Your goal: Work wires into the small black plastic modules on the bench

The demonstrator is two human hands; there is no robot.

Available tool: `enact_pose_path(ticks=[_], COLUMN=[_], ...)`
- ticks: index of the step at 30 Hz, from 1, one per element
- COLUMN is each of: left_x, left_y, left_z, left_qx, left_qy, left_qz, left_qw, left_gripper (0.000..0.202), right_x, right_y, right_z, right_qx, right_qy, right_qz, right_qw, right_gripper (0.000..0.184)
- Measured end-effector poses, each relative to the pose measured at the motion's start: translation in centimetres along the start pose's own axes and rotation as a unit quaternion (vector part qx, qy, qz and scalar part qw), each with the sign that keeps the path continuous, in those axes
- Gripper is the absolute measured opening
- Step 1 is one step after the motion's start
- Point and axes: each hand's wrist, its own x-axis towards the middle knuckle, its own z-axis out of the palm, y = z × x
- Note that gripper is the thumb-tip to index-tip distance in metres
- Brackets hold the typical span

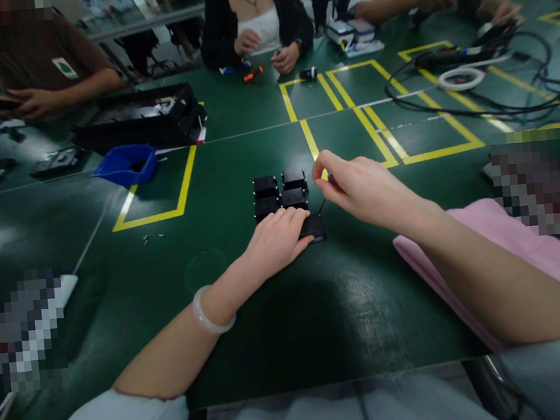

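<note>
My left hand (280,239) rests over a small flat black box (314,228) on the green table, its fingers and thumb gripping the box. Above the box's right corner, my right hand (356,180) pinches a thin, dark rod-like tool (322,206). The tool slants down to the box's corner; its upper end is hidden in my fingers. Just beyond my left hand stand several similar black boxes (293,179) in two columns, with small shiny bits at their corners. A few tiny metal pieces, probably screws (146,239), lie to the left.
A blue bin (126,164) sits at the left beside a long black tray (145,120). Pink cloth (469,246) lies under my right forearm. Black cables (472,111) loop at the far right among yellow tape outlines. Several people work across the table.
</note>
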Motion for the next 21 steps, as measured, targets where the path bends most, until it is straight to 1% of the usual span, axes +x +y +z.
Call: enact_pose_path(ticks=[4, 9, 16, 21], left_x=[-0.02, -0.02, 0.01, 0.03], left_y=[-0.06, -0.08, -0.12, -0.19], left_z=[0.12, 0.19, 0.17, 0.31], left_qx=[0.001, -0.002, -0.004, 0.003], left_qy=[0.000, 0.003, 0.002, 0.001], left_qz=[0.001, 0.002, 0.001, -0.002], left_qw=[1.000, 1.000, 1.000, 1.000], left_gripper=[0.037, 0.037, 0.037, 0.039], right_x=[-0.15, -0.04, -0.19, -0.15], right_y=[-0.18, -0.23, -0.25, -0.60], right_z=[-0.13, -0.04, -0.26, -0.35], right_qx=[0.027, -0.014, -0.018, -0.045], right_qy=[-0.008, -0.005, -0.007, -0.015], right_qz=[-0.004, -0.006, -0.007, -0.003], right_qw=[1.000, 1.000, 1.000, 0.999], right_gripper=[0.031, 0.027, 0.029, 0.028])
